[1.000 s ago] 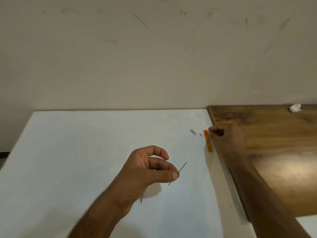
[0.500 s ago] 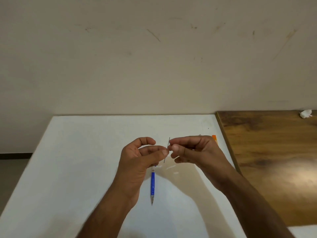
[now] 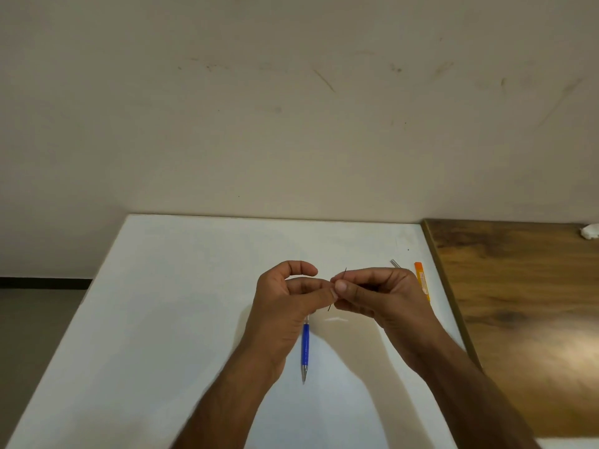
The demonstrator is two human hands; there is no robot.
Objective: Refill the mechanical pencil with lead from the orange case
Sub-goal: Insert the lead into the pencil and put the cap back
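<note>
**Both hands meet over the pencil, lead pinched between them**

Since a second ago my right hand (image 3: pixel 382 296) has left the orange case (image 3: pixel 422 281) at the table's right edge and come to the middle, where it now meets my left hand (image 3: pixel 288 299); over the last half second the two have hardly shifted.

From the head view, both hands hover above the white table (image 3: pixel 168 319), fingertips touching. A thin dark lead (image 3: pixel 345 273) runs between them, tilted a little off upright: its top end pokes out above my right thumb and its lower end shows just below where the fingertips meet. Both hands close on it with thumb and forefinger, though I cannot tell which of them bears the grip. My left index finger curls free above.

My left hand also holds the mechanical pencil (image 3: pixel 305 346), its blue barrel hanging out below the palm with the metal tip pointing toward me; its upper end is hidden in my fist.

The orange case lies flat just behind my right hand, beside the wooden tabletop (image 3: pixel 525 303). A small metal cap (image 3: pixel 395 263) rests near the case's far end. A crumpled white scrap (image 3: pixel 589 231) sits at the far right on the wood.
</note>
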